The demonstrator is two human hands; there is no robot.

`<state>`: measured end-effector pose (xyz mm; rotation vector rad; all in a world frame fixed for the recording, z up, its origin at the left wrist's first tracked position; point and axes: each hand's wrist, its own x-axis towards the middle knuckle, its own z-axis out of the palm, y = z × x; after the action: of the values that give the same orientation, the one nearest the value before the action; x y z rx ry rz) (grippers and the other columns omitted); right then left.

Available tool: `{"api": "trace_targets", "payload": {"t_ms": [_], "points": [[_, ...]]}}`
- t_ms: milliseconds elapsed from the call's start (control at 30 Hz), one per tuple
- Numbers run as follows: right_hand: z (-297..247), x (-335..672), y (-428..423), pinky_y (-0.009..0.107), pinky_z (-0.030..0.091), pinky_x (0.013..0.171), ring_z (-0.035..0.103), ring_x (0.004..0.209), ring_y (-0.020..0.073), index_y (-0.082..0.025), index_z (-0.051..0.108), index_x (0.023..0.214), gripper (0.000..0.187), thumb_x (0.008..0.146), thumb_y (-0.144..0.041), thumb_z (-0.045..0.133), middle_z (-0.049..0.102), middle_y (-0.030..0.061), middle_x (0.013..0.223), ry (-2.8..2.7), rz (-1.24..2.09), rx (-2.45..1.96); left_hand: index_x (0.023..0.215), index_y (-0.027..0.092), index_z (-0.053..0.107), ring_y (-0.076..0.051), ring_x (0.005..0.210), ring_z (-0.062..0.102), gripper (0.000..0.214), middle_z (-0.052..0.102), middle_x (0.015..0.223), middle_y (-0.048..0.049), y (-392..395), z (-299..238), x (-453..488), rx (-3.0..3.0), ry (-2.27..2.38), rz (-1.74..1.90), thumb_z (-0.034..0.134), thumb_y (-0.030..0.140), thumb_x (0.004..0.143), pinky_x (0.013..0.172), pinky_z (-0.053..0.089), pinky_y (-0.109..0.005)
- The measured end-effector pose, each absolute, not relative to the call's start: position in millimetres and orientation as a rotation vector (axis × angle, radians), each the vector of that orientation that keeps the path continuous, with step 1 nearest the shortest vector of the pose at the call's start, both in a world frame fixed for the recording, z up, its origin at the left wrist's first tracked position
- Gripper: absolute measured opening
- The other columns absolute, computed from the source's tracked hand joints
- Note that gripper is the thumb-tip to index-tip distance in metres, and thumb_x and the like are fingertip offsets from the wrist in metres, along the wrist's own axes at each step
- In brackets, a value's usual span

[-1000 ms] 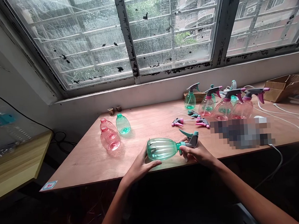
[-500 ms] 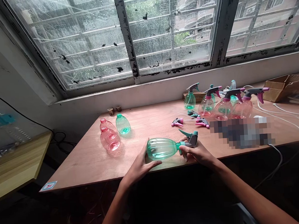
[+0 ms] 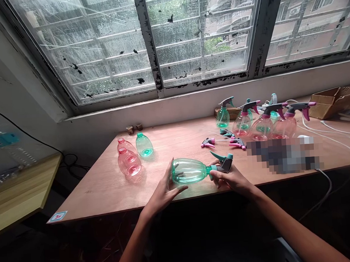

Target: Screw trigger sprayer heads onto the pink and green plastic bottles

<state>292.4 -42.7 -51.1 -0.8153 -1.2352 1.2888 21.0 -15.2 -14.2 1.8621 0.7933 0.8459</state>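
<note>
A clear green spray bottle [image 3: 191, 170] lies on its side over the front edge of the wooden table [image 3: 101, 187], its neck pointing right. My left hand [image 3: 163, 191] cups the bottle's base, thumb under and fingers behind it. At the neck, my right hand [image 3: 229, 179] is closed round the grey and green trigger head [image 3: 223, 162], which sits on the bottle.
Two pink headless bottles [image 3: 128, 160] and a green one [image 3: 144, 144] stand at the left. Loose trigger heads [image 3: 223, 140] lie mid-table. Several finished spray bottles [image 3: 263, 121] stand at the back right, near a cardboard box [image 3: 333, 99] and white cables [image 3: 338, 140].
My left hand has shifted its grip on the bottle's base, fingers reaching further round it. The bottle has tilted slightly. My right hand stays on the trigger head.
</note>
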Motion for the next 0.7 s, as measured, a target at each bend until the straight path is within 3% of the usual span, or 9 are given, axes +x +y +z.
{"api": "trace_targets", "payload": {"t_ms": [133,300,367,533,633,700], "points": [[-50.6,291.3,-42.6,0.026,0.045,0.048,0.058,0.05,0.013,-0.018,0.06,0.098,0.031,0.081,-0.036,0.078,0.066,-0.0001,0.07,-1.217,1.288,-0.811,0.156,0.033,0.003,-0.031,0.136,0.047,0.101,0.038,0.155,-0.0129,-14.4,-19.1,19.0,1.823,0.775,0.842,0.073,0.029,0.084,0.115,0.036,-0.051],[-48.1,290.2,-42.4,0.027,0.046,0.049,0.058,0.049,0.0129,-0.018,0.06,0.098,0.032,0.08,-0.036,0.078,0.066,-0.0003,0.069,-1.212,1.283,-0.821,0.152,0.026,0.032,-0.031,0.136,0.046,0.074,0.045,0.151,-0.0124,-14.9,-11.6,19.4,1.871,0.757,0.795,0.069,0.032,0.088,0.115,0.037,-0.049],[-47.3,290.2,-42.5,0.027,0.045,0.048,0.058,0.05,0.0129,-0.018,0.06,0.098,0.032,0.08,-0.037,0.078,0.066,-0.0006,0.069,-1.196,1.289,-0.825,0.153,0.028,0.028,-0.032,0.136,0.046,0.079,0.042,0.153,-0.0117,-14.2,-12.4,19.5,1.889,0.745,0.793,0.071,0.031,0.086,0.115,0.038,-0.05],[-45.1,289.4,-45.0,0.026,0.045,0.049,0.057,0.05,0.0126,-0.019,0.059,0.097,0.032,0.08,-0.037,0.078,0.065,-0.0008,0.069,-1.188,1.283,-0.824,0.156,0.035,0.0,-0.031,0.141,0.041,0.102,0.036,0.157,-0.0105,-14.2,-19.4,18.8,1.877,0.762,0.815,0.072,0.029,0.085,0.117,0.032,-0.051],[-43.4,288.8,-46.6,0.026,0.044,0.048,0.056,0.049,0.0123,-0.019,0.058,0.096,0.031,0.081,-0.038,0.077,0.064,-0.0015,0.068,-1.177,1.259,-0.825,0.157,0.032,0.004,-0.031,0.147,0.028,0.099,0.03,0.16,-0.0096,-17.3,-15.7,19.5,1.871,0.778,0.812,0.072,0.03,0.085,0.121,0.026,-0.05],[-42.8,288.7,-46.9,0.026,0.044,0.049,0.056,0.049,0.0123,-0.019,0.058,0.096,0.031,0.081,-0.038,0.077,0.065,-0.0013,0.068,-1.185,1.253,-0.824,0.156,0.029,0.014,-0.031,0.145,0.033,0.086,0.035,0.158,-0.0105,-19.2,-10.7,20.5,1.864,0.761,0.799,0.067,0.032,0.089,0.12,0.028,-0.051]]}}
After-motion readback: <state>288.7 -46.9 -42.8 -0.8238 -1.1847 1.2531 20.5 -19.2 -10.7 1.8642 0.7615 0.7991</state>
